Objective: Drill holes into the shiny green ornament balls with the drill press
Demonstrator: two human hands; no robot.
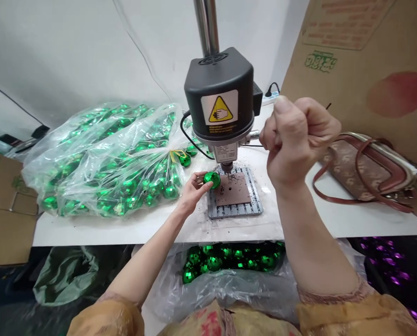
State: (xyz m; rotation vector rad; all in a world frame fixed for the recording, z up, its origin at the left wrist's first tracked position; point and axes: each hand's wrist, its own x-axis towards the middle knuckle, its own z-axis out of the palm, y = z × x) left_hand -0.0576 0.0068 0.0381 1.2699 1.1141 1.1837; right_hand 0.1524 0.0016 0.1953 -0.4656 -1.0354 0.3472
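My left hand [194, 190] pinches a shiny green faceted ball [211, 179] between thumb and fingers. It holds the ball over the left side of a brown board [233, 192], which lies on the grey slotted base [235, 212] of a small drill press [219, 88]. The board has a dark hole in its middle and dark shavings scattered over it. The chuck [226, 166] is just above and to the right of the ball. At the right of the machine, my right hand [297, 135] is closed in a fist around the feed handle [252, 136], mostly hidden by the fingers.
Clear plastic bags [117, 163] full of green balls cover the table's left side. Below the front edge, more green balls [229, 257] sit in an open plastic bag. A brown handbag [362, 168] and a tall cardboard box [355, 60] stand at the right.
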